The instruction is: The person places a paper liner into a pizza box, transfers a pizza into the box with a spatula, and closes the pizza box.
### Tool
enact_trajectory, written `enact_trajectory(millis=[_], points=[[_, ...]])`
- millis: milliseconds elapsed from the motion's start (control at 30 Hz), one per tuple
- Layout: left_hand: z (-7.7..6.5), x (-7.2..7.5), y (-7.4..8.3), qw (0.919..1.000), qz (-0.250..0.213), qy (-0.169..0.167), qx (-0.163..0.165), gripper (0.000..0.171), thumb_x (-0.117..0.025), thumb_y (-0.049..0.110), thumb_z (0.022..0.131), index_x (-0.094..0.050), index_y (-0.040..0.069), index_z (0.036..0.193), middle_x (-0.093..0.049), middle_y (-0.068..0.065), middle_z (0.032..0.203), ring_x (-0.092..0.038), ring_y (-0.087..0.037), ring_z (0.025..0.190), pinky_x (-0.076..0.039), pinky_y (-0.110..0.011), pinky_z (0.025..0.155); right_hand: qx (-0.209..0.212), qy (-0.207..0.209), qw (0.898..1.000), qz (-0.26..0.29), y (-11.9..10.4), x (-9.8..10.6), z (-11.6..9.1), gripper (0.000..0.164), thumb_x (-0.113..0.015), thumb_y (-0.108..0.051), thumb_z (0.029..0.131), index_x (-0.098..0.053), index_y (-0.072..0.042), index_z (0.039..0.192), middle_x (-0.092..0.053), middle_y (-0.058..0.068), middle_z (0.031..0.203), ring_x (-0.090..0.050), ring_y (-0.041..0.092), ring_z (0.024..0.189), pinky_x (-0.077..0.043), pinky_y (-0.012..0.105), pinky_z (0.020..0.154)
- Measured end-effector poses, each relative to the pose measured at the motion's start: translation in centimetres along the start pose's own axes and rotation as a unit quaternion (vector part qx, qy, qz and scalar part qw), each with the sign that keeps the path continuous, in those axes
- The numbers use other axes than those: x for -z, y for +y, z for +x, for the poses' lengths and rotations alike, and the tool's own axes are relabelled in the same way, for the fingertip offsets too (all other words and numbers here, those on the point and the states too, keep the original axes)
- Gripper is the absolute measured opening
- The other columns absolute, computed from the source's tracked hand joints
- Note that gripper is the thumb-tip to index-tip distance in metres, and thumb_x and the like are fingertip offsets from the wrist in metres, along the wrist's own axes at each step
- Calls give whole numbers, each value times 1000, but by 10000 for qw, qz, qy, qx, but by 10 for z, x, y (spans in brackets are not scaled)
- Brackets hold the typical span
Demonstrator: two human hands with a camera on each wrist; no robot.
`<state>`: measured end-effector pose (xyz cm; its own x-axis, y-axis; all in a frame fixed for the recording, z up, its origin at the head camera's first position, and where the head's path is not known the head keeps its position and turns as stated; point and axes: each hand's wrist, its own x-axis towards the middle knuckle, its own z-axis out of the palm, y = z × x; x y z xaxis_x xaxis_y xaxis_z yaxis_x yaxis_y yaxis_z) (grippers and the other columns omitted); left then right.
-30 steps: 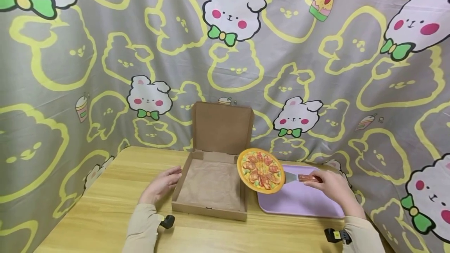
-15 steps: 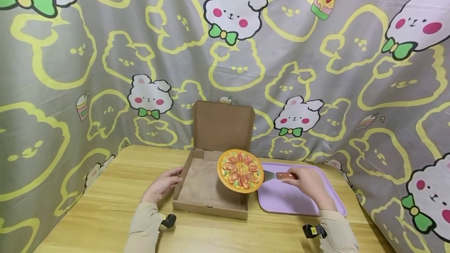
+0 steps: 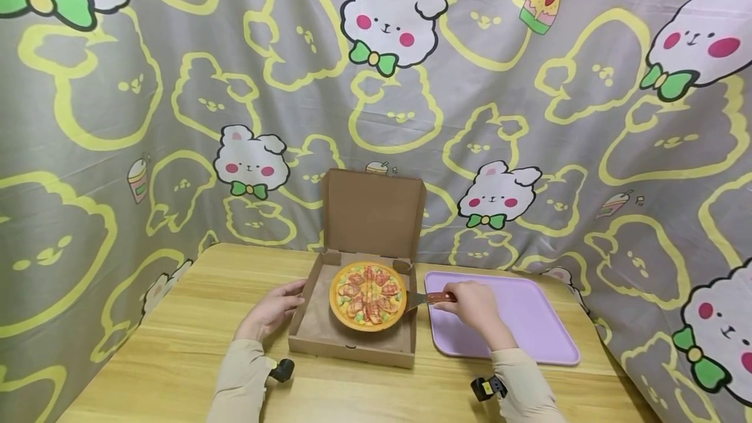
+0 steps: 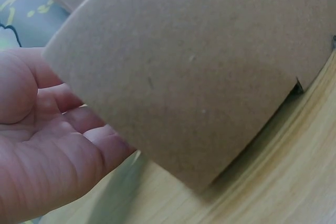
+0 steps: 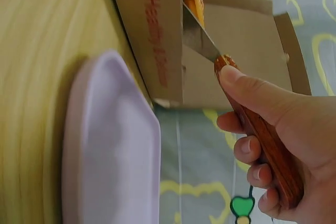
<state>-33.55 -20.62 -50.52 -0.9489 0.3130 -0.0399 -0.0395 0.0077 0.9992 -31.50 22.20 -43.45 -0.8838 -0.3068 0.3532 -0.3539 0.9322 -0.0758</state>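
My right hand (image 3: 472, 305) grips the brown wooden handle of a pizza server (image 5: 262, 135), thumb along its top. The server's metal blade (image 3: 416, 300) crosses the right wall of an open cardboard pizza box (image 3: 308, 325) and runs under a round pizza (image 3: 368, 296). The pizza has an orange rim and reddish toppings, and it appears over the box's floor, close to the right wall. At the box's left wall, my left hand (image 3: 271, 309) has its fingers extended; in the left wrist view the fingers (image 4: 105, 140) reach behind the cardboard side.
A lilac tray (image 3: 529, 318) lies on the wooden table (image 3: 194, 318), right of the box and under my right forearm. The box lid (image 3: 373, 214) stands upright at the back, in front of a patterned curtain (image 3: 399, 103).
My right hand has moved left with the server, carrying the pizza from above the tray's left edge to over the box. The left hand has stayed by the box's left wall.
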Motion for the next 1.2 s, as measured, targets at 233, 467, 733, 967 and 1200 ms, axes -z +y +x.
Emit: enact_trajectory(millis=[233,467,733,967,1200], points=[[-1,-1,0,10000,-14,47,50,58,-43,-2,97,-21,-10,150,-22,-32,156,-54,-26,123,-48,-24,93,35,-81,9999,-69,-16,-8,9,30,-81,-44,72,-62,-21,66,-52,-9,55,-44,12,52,-34,30,48],[-1,1,0,9999,-50,98,67,59,-44,-2,96,-21,-11,150,-22,-32,155,-57,-22,120,-48,-25,94,182,-68,9996,-190,-25,-8,16,31,-82,-42,72,-61,-20,64,-56,-8,56,-47,13,52,-39,32,49],[0,1,-1,10000,-39,60,20,58,-44,-3,96,-21,-11,149,-24,-33,154,-57,-21,119,-48,-23,92,409,20,9986,-331,-26,-12,21,38,-83,-42,68,-54,-19,62,-51,-9,55,-44,12,50,-36,31,46],[0,0,-1,9999,-22,123,42,59,-46,-2,96,-23,-11,149,-25,-32,154,-56,-24,121,-49,-24,93,183,-603,9979,-153,-29,-6,35,33,-84,-41,70,-59,-18,66,-57,-6,61,-46,13,53,-37,31,47],[0,-1,0,9999,4,99,60,58,-44,-2,97,-23,-10,149,-25,-32,155,-54,-26,124,-48,-25,94,365,-767,9948,-558,-33,9,46,34,-83,-44,71,-61,-19,63,-57,-6,58,-47,13,53,-37,32,46]])
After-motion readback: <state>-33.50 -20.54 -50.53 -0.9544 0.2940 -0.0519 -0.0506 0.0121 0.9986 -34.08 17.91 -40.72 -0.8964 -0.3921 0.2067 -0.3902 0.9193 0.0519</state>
